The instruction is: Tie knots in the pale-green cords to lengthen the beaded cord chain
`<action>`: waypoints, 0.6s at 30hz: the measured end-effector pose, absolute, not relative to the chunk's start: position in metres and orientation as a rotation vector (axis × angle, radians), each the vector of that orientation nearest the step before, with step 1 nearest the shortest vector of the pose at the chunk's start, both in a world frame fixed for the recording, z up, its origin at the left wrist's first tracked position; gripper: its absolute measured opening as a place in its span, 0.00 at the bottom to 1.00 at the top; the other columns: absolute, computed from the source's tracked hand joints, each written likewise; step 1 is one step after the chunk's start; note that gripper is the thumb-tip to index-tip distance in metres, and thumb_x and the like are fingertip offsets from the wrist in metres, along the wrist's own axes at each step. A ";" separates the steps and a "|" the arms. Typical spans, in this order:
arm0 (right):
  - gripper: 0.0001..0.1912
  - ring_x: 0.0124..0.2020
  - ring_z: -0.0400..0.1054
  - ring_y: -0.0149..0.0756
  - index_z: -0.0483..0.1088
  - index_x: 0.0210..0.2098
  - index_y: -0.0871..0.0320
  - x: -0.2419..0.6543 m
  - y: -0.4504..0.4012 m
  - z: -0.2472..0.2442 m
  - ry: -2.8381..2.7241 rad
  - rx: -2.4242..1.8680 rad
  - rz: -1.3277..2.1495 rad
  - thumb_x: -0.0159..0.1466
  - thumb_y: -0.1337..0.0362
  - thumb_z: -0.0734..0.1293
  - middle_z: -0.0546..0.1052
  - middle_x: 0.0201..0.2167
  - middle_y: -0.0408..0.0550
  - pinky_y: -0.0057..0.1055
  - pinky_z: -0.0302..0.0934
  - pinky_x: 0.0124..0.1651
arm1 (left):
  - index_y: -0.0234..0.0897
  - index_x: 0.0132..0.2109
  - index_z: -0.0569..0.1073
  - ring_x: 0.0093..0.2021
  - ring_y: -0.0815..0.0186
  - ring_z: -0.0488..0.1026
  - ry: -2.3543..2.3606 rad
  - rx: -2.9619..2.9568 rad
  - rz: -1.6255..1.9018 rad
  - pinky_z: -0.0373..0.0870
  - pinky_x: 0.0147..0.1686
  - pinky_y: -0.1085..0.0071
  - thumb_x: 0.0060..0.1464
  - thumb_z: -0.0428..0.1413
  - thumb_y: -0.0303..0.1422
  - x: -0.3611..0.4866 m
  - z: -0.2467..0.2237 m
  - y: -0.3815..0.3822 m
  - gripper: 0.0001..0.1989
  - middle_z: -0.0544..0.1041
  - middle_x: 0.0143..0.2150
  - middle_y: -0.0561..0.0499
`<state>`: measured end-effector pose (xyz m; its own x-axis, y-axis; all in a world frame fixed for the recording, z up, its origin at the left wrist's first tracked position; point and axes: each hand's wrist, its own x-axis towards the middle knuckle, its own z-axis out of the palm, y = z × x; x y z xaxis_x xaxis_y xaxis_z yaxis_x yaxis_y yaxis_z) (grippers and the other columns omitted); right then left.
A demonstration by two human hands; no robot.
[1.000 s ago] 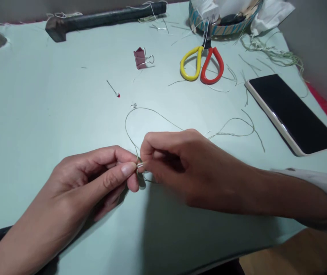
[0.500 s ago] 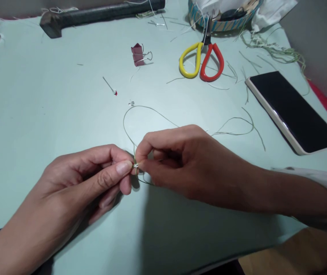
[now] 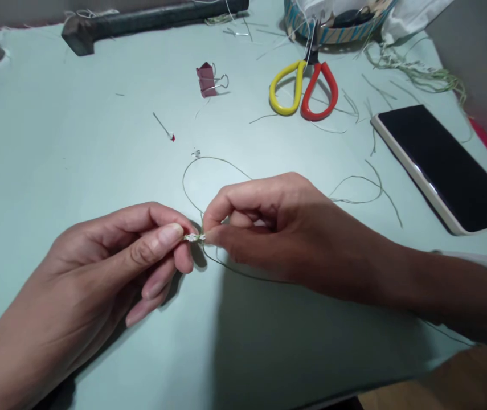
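Note:
A short white-and-green knotted cord [image 3: 192, 237] is stretched between my two hands over the table. My left hand [image 3: 127, 256] pinches its left end between thumb and forefinger, the other fingers curled loosely below. At the right end, the thumb and forefinger of my right hand [image 3: 264, 222] are closed on it; what lies inside that pinch is hidden. A thin green thread [image 3: 184, 176] loops up from the cord and passes behind my right hand. Another dark strand [image 3: 243, 274] runs from the cord to the right, beneath the right hand.
Beyond my hands lie a pin with a red tip [image 3: 164, 127], a binder clip [image 3: 207, 80] and yellow-and-red-handled scissors [image 3: 303, 88]. A phone [image 3: 443, 165] lies at right. A hammer [image 3: 153, 25] and a round basket [image 3: 332, 35] stand at the back, with thread scraps [image 3: 418, 71] nearby.
My left thumb and forefinger have shifted left along the cord, so a longer knotted length shows. Both hands have risen slightly in view, and the lower strand now shows farther right.

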<state>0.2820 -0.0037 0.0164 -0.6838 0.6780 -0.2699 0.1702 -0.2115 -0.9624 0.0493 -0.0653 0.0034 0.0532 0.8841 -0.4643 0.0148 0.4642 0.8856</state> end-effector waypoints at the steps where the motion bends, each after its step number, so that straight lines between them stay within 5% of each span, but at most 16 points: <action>1: 0.11 0.20 0.49 0.21 0.72 0.30 0.56 0.282 -0.004 0.016 -1.690 -0.992 1.957 0.68 0.73 0.70 0.58 0.19 0.31 0.25 0.48 0.23 | 0.45 0.35 0.87 0.15 0.73 0.63 1.364 0.878 0.816 0.58 0.11 0.78 0.54 0.77 0.49 0.050 0.003 -0.065 0.15 0.77 0.22 0.52; 9: 0.12 0.20 0.50 0.20 0.73 0.31 0.58 0.284 0.003 0.012 -1.538 -0.834 2.111 0.71 0.74 0.69 0.60 0.18 0.29 0.23 0.44 0.22 | 0.44 0.34 0.88 0.13 0.79 0.58 1.342 0.854 0.854 0.52 0.10 0.82 0.51 0.79 0.46 0.056 0.009 -0.062 0.13 0.77 0.21 0.54; 18: 0.09 0.20 0.50 0.18 0.74 0.33 0.60 0.287 0.009 0.009 -1.521 -0.822 2.208 0.65 0.72 0.76 0.61 0.18 0.27 0.22 0.45 0.24 | 0.44 0.36 0.88 0.20 0.74 0.67 1.358 1.055 0.868 0.65 0.18 0.80 0.55 0.77 0.48 0.053 0.007 -0.059 0.14 0.81 0.27 0.53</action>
<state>0.2870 0.0086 0.0088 -0.7769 0.5694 -0.2689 0.0484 -0.3718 -0.9271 0.0526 -0.0586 0.0071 0.0558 0.9429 -0.3283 0.0978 0.3220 0.9417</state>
